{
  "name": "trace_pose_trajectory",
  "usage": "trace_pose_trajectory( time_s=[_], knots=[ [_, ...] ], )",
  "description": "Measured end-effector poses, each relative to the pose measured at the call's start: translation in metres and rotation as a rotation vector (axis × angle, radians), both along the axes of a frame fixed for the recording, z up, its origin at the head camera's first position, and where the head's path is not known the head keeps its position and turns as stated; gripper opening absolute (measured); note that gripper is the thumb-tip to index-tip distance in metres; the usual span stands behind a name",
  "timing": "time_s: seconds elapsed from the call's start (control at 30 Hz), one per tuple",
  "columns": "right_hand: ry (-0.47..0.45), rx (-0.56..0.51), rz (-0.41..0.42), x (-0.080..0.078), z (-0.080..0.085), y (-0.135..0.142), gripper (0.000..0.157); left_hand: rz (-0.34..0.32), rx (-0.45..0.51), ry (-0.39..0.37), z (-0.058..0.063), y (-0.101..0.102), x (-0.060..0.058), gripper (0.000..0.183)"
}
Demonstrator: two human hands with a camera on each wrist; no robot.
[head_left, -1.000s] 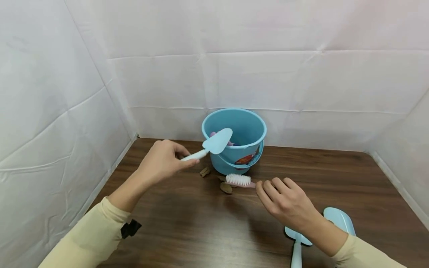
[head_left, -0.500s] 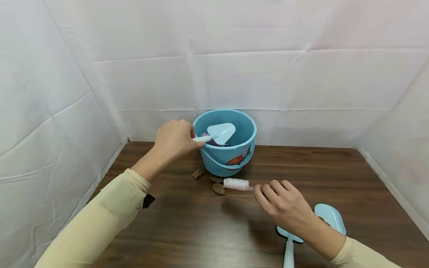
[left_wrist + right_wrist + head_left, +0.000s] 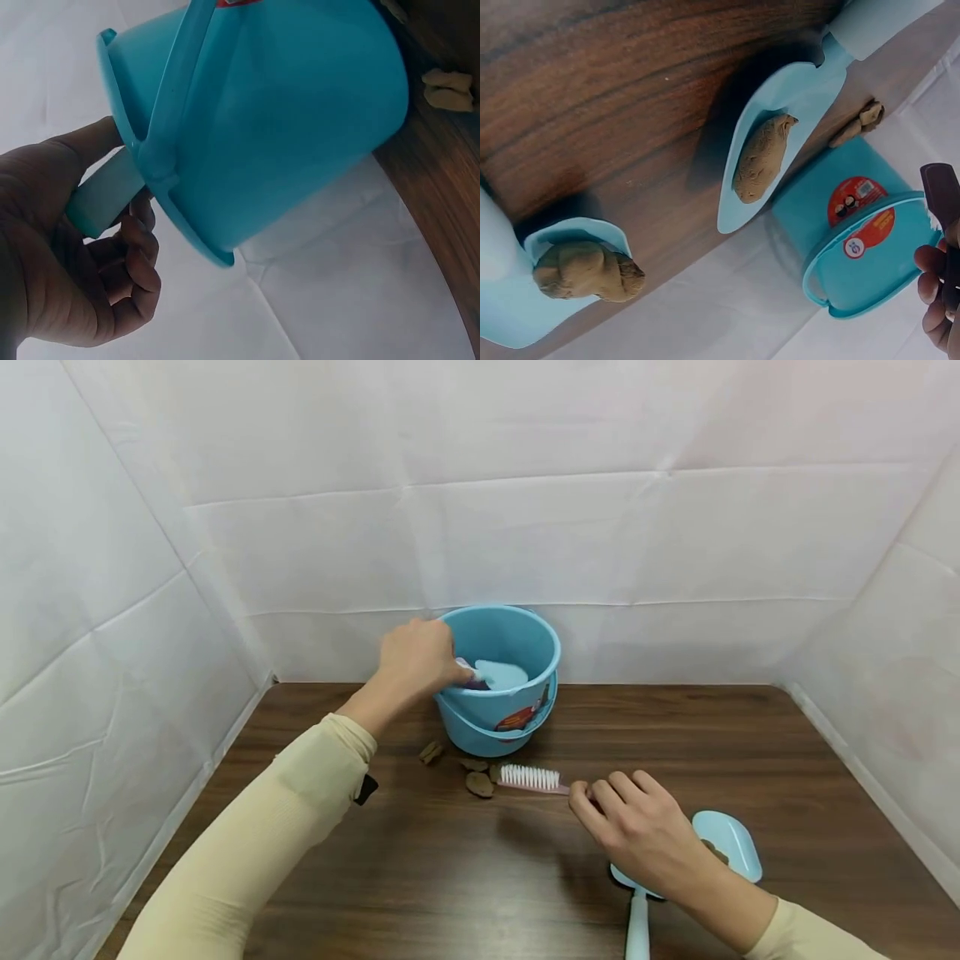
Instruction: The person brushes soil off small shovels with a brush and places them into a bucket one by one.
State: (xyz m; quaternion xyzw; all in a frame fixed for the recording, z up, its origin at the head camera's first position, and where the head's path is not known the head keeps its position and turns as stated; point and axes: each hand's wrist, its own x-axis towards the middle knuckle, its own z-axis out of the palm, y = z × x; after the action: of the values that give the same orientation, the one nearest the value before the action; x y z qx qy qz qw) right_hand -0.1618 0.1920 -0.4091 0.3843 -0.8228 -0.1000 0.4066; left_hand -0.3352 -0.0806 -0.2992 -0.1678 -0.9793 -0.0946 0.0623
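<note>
My left hand (image 3: 422, 658) is at the left rim of a light blue bucket (image 3: 487, 731), pinching the handle of a pale blue trowel (image 3: 501, 675) whose blade lies inside the bucket. In the left wrist view the trowel's handle (image 3: 109, 191) sits between thumb and fingers, its end sticking out over the rim. Something purple (image 3: 474, 681) shows in the bucket beside the blade. My right hand (image 3: 637, 827) grips a pink brush (image 3: 531, 778) by the handle, white bristles up, held level over the table before the bucket. Brown lumps (image 3: 480, 784) lie by the brush head.
Below my right forearm, a pale blue hand shovel (image 3: 637, 922) and a second scoop (image 3: 731, 839) lie on the dark wooden table (image 3: 420, 877). Each carries a brown lump (image 3: 763, 157) in the right wrist view. White cloth walls (image 3: 525, 535) enclose the table's back and sides.
My left hand has carried the trowel up and right to the bucket and lowered its blade inside. My right hand keeps the brush in nearly the same spot; the view has shifted slightly.
</note>
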Motion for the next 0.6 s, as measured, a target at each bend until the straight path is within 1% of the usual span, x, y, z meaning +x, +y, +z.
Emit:
trace_pose_trajectory(
  time_s=[0.17, 0.33, 0.5, 0.6],
  knots=[
    [-0.032, 0.003, -0.024, 0.0026, -0.0019, 0.0007, 0.032, -0.004, 0.021, -0.014, -0.0029, 0.0056, 0.0002, 0.049],
    [-0.042, 0.006, -0.033, 0.0041, -0.0014, 0.0004, 0.034, -0.011, 0.051, -0.012, -0.0056, 0.0044, 0.0008, 0.041],
    [-0.028, -0.025, -0.01, 0.0038, -0.0009, -0.0027, 0.034, -0.012, 0.067, -0.003, -0.007, 0.0005, 0.0025, 0.026],
    [-0.026, -0.045, 0.005, 0.0035, -0.0008, -0.0047, 0.033, -0.013, 0.075, 0.005, -0.0074, -0.0028, 0.0046, 0.024]
  ],
)
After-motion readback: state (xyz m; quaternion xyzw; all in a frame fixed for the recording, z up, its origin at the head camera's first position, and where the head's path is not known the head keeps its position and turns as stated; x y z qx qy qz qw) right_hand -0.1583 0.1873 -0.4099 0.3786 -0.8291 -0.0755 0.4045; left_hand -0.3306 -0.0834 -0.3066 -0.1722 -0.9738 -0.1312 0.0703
